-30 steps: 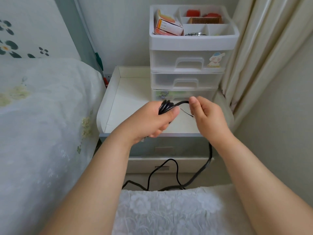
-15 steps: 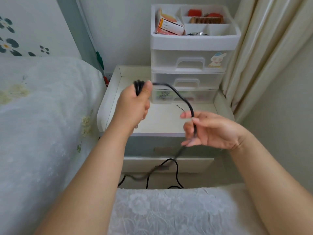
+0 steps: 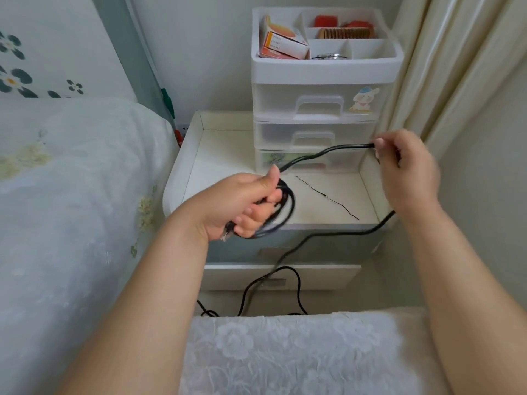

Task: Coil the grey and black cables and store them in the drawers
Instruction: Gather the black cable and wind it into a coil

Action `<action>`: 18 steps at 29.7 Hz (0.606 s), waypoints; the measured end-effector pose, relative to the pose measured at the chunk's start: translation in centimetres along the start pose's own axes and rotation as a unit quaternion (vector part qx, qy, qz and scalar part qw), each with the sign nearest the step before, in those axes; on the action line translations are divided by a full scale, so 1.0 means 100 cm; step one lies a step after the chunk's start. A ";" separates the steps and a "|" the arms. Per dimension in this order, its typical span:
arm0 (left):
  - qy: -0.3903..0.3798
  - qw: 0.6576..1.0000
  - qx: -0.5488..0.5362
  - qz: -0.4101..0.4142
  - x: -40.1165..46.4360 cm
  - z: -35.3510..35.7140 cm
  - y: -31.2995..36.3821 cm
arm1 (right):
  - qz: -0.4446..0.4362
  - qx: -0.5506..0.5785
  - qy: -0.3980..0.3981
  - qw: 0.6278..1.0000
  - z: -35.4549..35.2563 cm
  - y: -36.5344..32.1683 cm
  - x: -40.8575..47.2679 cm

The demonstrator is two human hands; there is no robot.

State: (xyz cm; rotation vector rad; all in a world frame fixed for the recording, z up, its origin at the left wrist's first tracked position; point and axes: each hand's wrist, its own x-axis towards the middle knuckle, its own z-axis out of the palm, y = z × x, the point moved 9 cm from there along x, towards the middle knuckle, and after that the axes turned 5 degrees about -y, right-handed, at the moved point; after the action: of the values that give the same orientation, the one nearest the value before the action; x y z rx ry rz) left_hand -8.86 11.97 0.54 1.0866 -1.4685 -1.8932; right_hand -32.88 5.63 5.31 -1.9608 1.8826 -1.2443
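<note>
My left hand (image 3: pixel 242 205) grips a small coil of the black cable (image 3: pixel 328 151) over the front left of the white nightstand (image 3: pixel 228 155). From the coil the cable runs up and right to my right hand (image 3: pixel 405 166), which pinches it near the curtain. Past that hand the cable drops over the nightstand's front edge and trails in loops to the floor. A clear plug end sticks out below my left palm. The white plastic drawer unit (image 3: pixel 319 109) stands at the back of the nightstand, all three drawers closed. No grey cable shows.
A thin black tie (image 3: pixel 328 198) lies on the nightstand top. The drawer unit's open top tray (image 3: pixel 328 67) holds boxes, a comb and red items. The bed (image 3: pixel 71 195) is at the left, a cream curtain (image 3: pixel 442 67) at the right, white floral fabric (image 3: pixel 285 354) below.
My left hand has dropped lower and toward me with the coil. My right hand has swung up and to the right, stretching a length of cable between the two hands.
</note>
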 end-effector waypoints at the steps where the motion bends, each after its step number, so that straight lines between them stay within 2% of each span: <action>1: -0.057 0.998 -0.027 0.004 -0.001 0.013 0.000 | -0.034 -0.070 -0.003 0.997 0.005 -0.002 0.001; 3: -0.132 0.985 -0.108 0.021 -0.004 0.029 0.007 | -0.107 -0.177 -0.030 0.978 0.029 -0.010 -0.003; 5: -0.153 0.971 -0.183 0.031 -0.005 0.032 0.013 | -0.142 -0.206 -0.044 0.967 0.051 -0.020 -0.014; 6: -0.151 0.966 -0.207 0.036 -0.006 0.032 0.016 | -0.146 -0.185 -0.041 0.971 0.056 -0.027 -0.020; 8: -0.148 0.960 -0.231 0.046 -0.006 0.032 0.020 | -0.139 -0.068 -0.041 0.987 0.058 -0.044 -0.036; 10: -0.141 0.963 -0.225 0.039 -0.004 0.033 0.019 | -0.154 0.045 -0.068 0.985 0.064 -0.065 -0.057; 12: -0.136 0.970 -0.197 0.034 -0.004 0.036 0.017 | -0.167 0.101 -0.071 0.978 0.064 -0.083 -0.072; 14: -0.135 0.973 -0.184 0.035 -0.004 0.036 0.017 | -0.172 0.128 -0.038 0.976 0.054 -0.093 -0.075; 16: -0.118 0.977 -0.173 0.034 -0.004 0.032 0.017 | -0.166 0.101 0.010 0.981 0.040 -0.094 -0.070; 18: -0.115 0.980 -0.155 0.045 -0.006 0.029 0.019 | -0.142 0.070 -0.011 0.987 0.039 -0.088 -0.060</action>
State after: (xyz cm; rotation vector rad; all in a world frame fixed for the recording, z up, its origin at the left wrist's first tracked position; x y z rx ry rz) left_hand -11.06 13.46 2.80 0.6643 -1.2573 -2.1482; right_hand -22.93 11.02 5.56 -2.2112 1.4971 -1.3777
